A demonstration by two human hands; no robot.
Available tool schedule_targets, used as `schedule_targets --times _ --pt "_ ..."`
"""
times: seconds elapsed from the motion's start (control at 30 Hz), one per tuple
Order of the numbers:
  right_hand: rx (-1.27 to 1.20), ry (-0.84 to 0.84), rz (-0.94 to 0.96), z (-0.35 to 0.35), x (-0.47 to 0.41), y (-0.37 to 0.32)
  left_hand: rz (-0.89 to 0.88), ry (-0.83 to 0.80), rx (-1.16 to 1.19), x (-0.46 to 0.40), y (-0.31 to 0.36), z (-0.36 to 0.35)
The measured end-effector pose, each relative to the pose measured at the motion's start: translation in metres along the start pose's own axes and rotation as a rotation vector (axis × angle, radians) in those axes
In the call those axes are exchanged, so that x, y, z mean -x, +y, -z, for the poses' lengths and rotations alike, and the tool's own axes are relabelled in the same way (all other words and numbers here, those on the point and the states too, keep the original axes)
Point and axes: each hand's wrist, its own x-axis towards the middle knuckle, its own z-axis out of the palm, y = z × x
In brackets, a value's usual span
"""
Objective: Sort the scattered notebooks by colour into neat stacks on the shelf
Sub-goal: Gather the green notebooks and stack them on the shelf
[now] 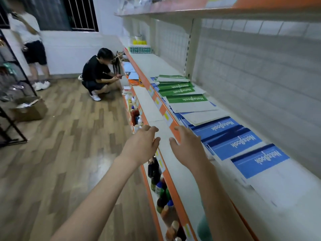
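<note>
The shelf (217, 94) at frame right holds mixed green notebooks (186, 99) and blue notebooks (234, 141), all unsorted. Both hands (141, 145) (188, 145) hover empty, fingers loosely spread.

Two bare forearms, left hand (141, 145), right hand (188, 146), no sleeves

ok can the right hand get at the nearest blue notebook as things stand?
Probably yes. The right hand is open and empty at the shelf's orange edge, and the nearest blue notebook lies flat with nothing on it or between them.
</note>
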Motion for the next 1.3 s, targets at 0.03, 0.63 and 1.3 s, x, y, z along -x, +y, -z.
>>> schedule_targets --times 0.03,0.63,1.3 --pt "0.001 -0.007 -0.006 -0.002 -0.009 0.0 -0.001 0.002 0.004 -0.007 -0.003 -0.002" --pt "0.08 0.088 -0.182 -0.05 -0.147 -0.013 -0.159 -0.124 0.125 -0.168 -0.087 -0.019" --pt "0.032 0.212 -0.333 -0.107 -0.315 -0.085 -0.376 -0.163 0.134 -0.331 -0.208 0.005"
